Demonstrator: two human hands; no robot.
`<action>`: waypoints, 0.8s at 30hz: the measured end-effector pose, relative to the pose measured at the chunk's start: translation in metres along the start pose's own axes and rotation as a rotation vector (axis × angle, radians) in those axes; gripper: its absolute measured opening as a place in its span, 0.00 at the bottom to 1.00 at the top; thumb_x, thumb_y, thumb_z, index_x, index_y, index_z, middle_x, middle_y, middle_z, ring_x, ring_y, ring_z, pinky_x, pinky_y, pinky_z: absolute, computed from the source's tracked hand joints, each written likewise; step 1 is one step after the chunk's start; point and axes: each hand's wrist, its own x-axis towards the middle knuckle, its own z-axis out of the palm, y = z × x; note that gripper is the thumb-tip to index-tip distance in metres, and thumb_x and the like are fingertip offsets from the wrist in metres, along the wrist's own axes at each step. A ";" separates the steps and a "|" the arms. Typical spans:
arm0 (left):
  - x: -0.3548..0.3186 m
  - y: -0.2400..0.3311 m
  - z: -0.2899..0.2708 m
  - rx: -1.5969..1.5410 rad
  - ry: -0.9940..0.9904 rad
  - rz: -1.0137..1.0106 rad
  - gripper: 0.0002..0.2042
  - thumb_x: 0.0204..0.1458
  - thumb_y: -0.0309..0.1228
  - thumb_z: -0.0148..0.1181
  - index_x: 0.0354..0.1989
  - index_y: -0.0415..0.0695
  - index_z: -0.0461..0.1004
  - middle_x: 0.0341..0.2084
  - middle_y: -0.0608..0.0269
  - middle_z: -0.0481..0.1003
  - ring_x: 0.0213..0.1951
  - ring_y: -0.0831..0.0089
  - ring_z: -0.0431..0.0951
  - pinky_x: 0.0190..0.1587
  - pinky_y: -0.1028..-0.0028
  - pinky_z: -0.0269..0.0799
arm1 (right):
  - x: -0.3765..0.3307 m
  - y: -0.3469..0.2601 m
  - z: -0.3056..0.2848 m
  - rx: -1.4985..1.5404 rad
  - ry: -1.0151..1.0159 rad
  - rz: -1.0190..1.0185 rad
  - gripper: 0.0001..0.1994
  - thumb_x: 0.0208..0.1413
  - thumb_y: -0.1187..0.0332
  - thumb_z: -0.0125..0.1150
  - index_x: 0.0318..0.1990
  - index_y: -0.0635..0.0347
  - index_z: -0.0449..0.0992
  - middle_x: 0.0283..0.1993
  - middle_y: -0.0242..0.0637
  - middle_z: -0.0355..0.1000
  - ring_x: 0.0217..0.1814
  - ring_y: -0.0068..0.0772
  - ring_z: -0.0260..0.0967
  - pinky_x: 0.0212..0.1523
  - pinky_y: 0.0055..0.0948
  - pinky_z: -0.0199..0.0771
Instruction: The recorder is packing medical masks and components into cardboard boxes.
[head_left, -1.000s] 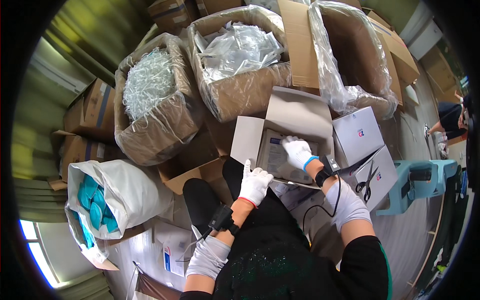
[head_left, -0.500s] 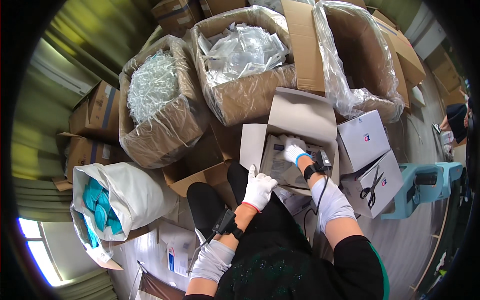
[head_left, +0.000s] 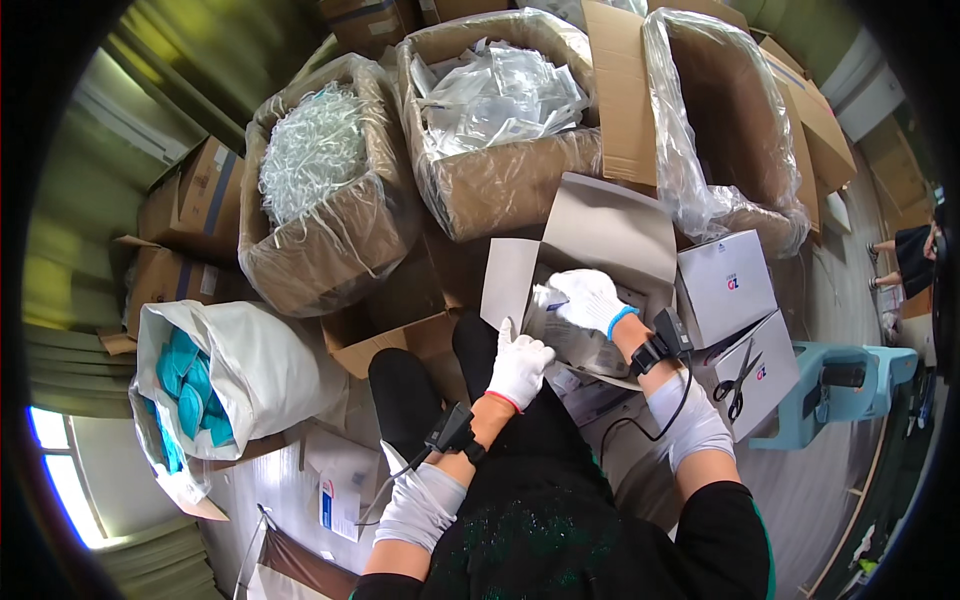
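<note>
My right hand (head_left: 588, 302), in a white knit glove with a blue cuff, is over an open white carton (head_left: 610, 225). Its fingers are closed together near the carton's left inner side; what they pinch is hard to make out. Below it, packets in plastic (head_left: 590, 350) lie inside the carton, partly hidden by the hand. My left hand (head_left: 520, 367), gloved in white with a red cuff, grips the near left edge of the carton. Its thumb points up against the left flap and its fingers are curled.
Behind stand lined cartons of white strips (head_left: 315, 155) and clear packets (head_left: 505, 95), and an open lined carton (head_left: 725, 110). A white sack (head_left: 265, 385) holds teal pieces. Black scissors (head_left: 737, 382) lie on closed white cartons (head_left: 728, 280), beside a blue plastic stool (head_left: 850, 385). Another person (head_left: 908, 260) is far right.
My right hand has risen from the carton's contents and shifted slightly left, its fingers now closed together. My left hand stays at the carton's edge. The view has shifted a little.
</note>
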 end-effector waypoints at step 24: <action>-0.053 0.037 -0.123 0.189 0.036 -0.203 0.39 0.37 0.38 0.71 0.61 0.40 0.64 0.37 0.59 0.70 0.39 0.62 0.73 0.41 0.63 0.65 | -0.089 -0.100 -0.016 1.227 -0.022 0.242 0.15 0.38 0.81 0.72 0.33 0.59 0.72 0.34 0.25 0.73 0.39 0.14 0.68 0.42 0.20 0.71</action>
